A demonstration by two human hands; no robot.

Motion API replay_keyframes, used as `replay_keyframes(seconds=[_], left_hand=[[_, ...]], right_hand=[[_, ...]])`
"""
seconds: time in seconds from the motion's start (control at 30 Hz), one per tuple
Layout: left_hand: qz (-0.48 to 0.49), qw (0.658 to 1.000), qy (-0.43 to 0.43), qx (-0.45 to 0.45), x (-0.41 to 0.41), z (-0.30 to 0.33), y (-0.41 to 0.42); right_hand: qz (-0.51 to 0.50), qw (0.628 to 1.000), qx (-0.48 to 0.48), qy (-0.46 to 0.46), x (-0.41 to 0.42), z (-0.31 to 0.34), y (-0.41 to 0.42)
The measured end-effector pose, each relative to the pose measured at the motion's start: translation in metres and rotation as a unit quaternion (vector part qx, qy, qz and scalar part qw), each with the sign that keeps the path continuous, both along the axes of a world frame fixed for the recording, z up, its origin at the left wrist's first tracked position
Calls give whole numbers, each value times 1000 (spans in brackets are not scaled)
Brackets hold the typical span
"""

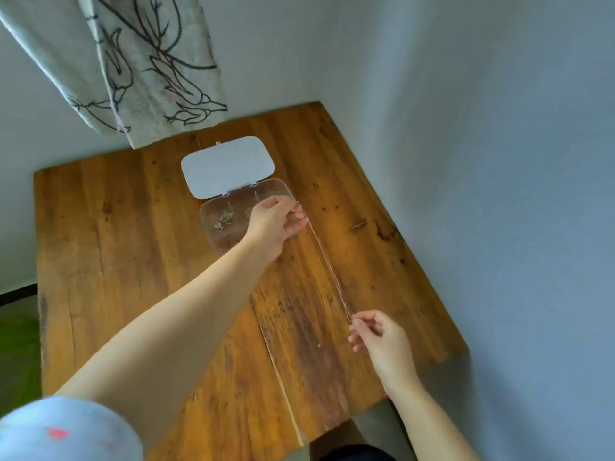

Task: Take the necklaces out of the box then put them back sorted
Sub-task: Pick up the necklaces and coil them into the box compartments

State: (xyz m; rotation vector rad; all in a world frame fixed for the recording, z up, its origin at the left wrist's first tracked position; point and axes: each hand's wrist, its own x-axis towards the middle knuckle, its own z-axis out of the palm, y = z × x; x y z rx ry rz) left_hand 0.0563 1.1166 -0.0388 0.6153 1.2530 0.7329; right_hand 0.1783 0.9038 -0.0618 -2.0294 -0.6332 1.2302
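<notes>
Over wooden table (149, 261), left hand (276, 224) and right hand (379, 341) pinching thin necklace (327, 271) ends — taut, beside open box (229, 224).

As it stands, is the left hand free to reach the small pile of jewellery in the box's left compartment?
Probably not right away. The left hand hovers over the open box, close to the pile, and nothing covers it, but its grip is pinching one end of a thin necklace stretched to the right hand.

My left hand (273, 224) hides part of the clear box (219, 241); the small pieces (223, 219) inside are too blurred to identify.
</notes>
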Motion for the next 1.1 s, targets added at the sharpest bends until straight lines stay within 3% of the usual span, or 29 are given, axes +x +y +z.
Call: replay_keyframes(seconds=[0.1,0.3,0.57,0.87,0.97,1.1], left_hand=[[2,1000,-7,-4,52,-18,5],[-105,976,165,98,118,-60,12],[-225,895,332,195,142,-88,27],[-329,775,440,312,145,-101,39],[-339,772,433,320,143,-101,40],[-359,798,376,305,130,-89,38]], right_hand=[[-42,999,-2,-12,33,-8,-5],[-127,991,-29,12,81,-33,-7],[-109,989,-96,-10,109,-55,-1],[-54,986,-151,-52,112,-53,3],[-75,983,-159,-47,115,-47,0],[-126,980,-151,-21,124,-29,0]])
